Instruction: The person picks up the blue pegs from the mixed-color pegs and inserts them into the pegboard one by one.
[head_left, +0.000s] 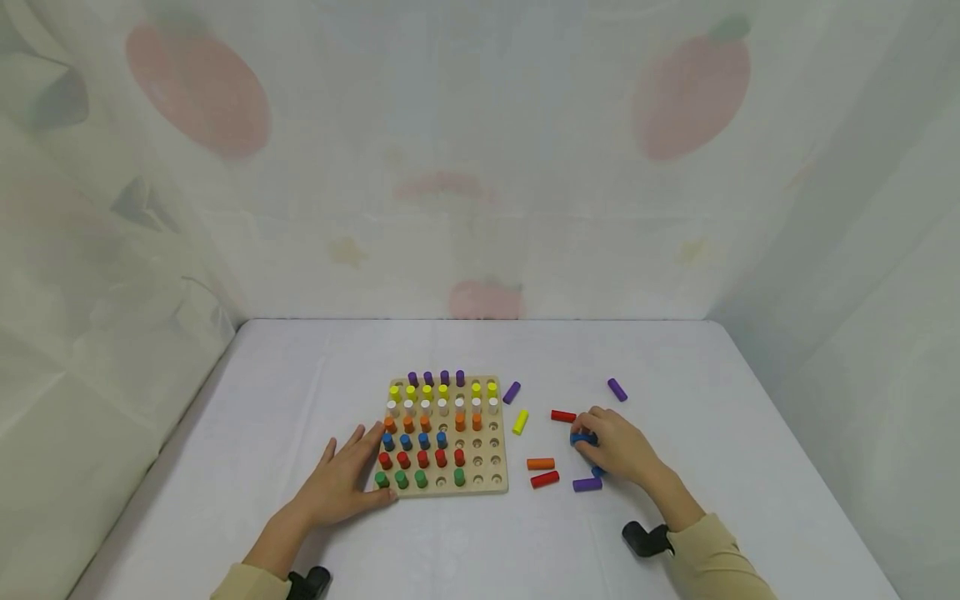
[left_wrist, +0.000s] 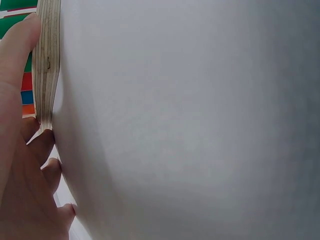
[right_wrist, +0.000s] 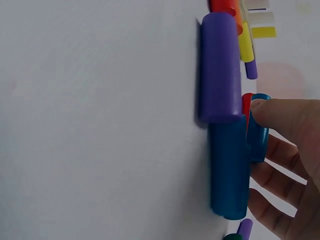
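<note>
A wooden peg board (head_left: pixel 491 485) stands left of centre, with rows of colored pegs in its holes. My left hand (head_left: pixel 341 483) lies at its left side, fingers along the edge and thumb at the near corner. In the left wrist view the thumb (left_wrist: pixel 22 42) touches the board's layered edge (left_wrist: pixel 47 60). My right hand (head_left: pixel 617 446) pinches a blue peg (right_wrist: pixel 258 132) between thumb and fingers, right of the board. Another blue peg (right_wrist: pixel 229 170) lies on the table just under that hand, close to a purple peg (right_wrist: pixel 220 67).
Between board and right hand lie an orange peg (head_left: pixel 540 463), red pegs (head_left: pixel 545 479), a yellow peg (head_left: pixel 521 422) and a purple peg (head_left: pixel 512 392). Another red peg (head_left: pixel 563 416) is by the right fingertips. One purple peg (head_left: pixel 617 389) lies farther back on the white table (head_left: pixel 337 350).
</note>
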